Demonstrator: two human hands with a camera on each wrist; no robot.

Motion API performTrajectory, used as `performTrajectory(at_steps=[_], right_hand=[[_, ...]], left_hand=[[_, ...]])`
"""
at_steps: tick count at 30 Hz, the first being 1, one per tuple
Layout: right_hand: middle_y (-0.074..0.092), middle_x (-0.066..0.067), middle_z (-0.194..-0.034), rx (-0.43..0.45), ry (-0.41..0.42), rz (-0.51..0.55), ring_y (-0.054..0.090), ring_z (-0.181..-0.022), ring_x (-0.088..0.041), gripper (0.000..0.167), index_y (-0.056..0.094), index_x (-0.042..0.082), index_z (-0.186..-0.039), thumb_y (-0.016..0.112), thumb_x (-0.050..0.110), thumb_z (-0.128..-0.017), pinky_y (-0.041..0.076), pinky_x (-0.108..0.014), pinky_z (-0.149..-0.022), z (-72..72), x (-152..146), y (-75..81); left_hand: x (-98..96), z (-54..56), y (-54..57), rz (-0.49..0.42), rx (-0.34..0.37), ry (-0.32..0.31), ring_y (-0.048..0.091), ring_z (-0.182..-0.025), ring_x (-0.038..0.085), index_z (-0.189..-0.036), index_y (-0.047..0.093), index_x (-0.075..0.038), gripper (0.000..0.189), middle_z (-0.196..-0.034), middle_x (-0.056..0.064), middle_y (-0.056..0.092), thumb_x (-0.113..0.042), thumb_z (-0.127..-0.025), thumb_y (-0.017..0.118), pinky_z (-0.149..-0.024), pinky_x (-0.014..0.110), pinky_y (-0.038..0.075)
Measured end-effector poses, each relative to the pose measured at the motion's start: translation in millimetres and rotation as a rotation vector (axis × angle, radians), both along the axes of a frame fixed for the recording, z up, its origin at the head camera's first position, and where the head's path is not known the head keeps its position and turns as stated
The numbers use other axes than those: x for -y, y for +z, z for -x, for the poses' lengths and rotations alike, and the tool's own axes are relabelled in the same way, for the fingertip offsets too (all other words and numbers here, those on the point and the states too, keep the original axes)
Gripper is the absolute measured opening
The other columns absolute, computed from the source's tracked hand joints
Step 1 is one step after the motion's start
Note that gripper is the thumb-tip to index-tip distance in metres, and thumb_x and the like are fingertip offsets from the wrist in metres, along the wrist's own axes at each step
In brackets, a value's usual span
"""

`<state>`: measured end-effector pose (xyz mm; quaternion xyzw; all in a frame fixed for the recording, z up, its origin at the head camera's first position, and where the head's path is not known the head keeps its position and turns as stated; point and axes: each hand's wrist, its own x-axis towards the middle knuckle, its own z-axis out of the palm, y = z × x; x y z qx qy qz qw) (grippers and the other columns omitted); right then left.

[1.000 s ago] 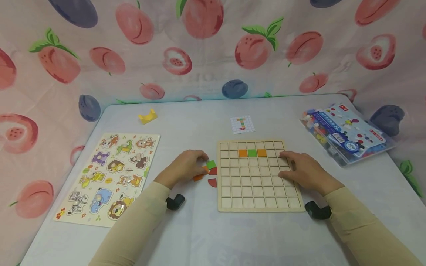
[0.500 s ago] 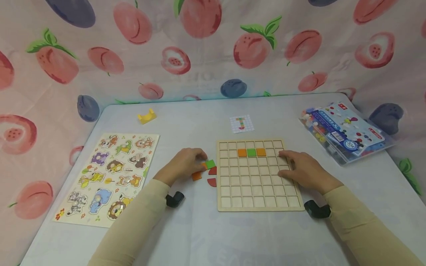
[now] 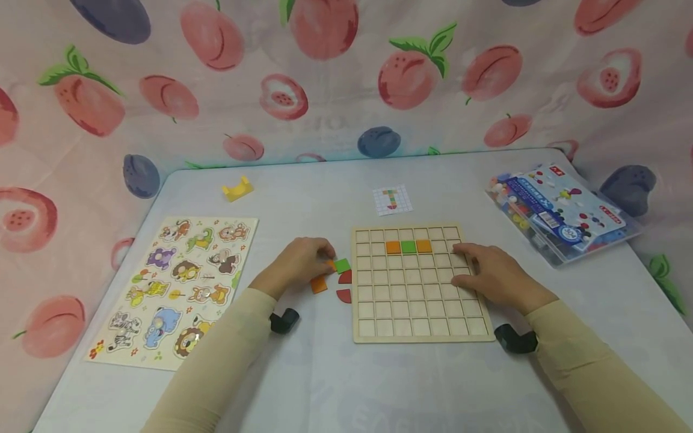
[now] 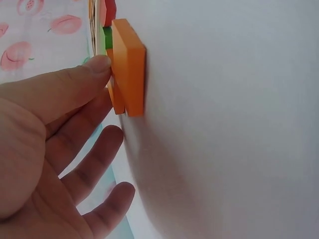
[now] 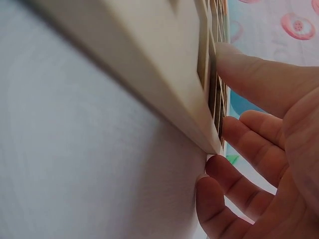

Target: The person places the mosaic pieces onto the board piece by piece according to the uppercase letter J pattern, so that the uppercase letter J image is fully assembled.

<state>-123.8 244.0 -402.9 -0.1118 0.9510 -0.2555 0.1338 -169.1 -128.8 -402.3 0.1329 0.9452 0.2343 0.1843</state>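
My left hand (image 3: 299, 264) pinches an orange square tile (image 3: 331, 263) between thumb and forefinger, its other fingers loosely bent. That tile lies against a green tile (image 3: 342, 265). Another orange tile (image 4: 130, 69) lies flat on the table just nearer, seen large in the left wrist view. Two red quarter-round pieces (image 3: 344, 296) sit between the green tile and a wooden grid board (image 3: 422, 328). On the board an orange, a green (image 3: 408, 246) and an orange tile stand in a row. My right hand (image 3: 495, 276) rests over the board's right edge, thumb and forefinger spread on the grid.
A small pattern card (image 3: 392, 200) lies behind the board. To the left is an animal puzzle board (image 3: 178, 288), with a yellow curved piece (image 3: 237, 189) behind it. A clear plastic box (image 3: 563, 213) of colourful parts stands at the back right.
My left hand has shifted slightly away from me, and more of the nearer orange tile shows. The right hand keeps its place on the board. The head view has drifted a little.
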Motion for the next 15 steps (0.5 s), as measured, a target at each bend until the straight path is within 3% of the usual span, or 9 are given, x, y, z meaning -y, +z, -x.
performTrajectory(at_steps=[15], right_hand=[[0.051,-0.030,-0.139,0.018,-0.014,-0.009,0.044,-0.127,-0.050,0.070,0.048,-0.003,-0.144,0.075,0.033,-0.090,0.033,-0.064,-0.103,-0.1,1.3,0.1]], left_hand=[[0.4,-0.3,0.2,0.004,-0.019,0.012,0.056,-0.095,0.020,-0.103,0.070,-0.014,0.018,-0.101,-0.002,0.067,-0.018,-0.088,0.079,-0.088,0.034,0.049]])
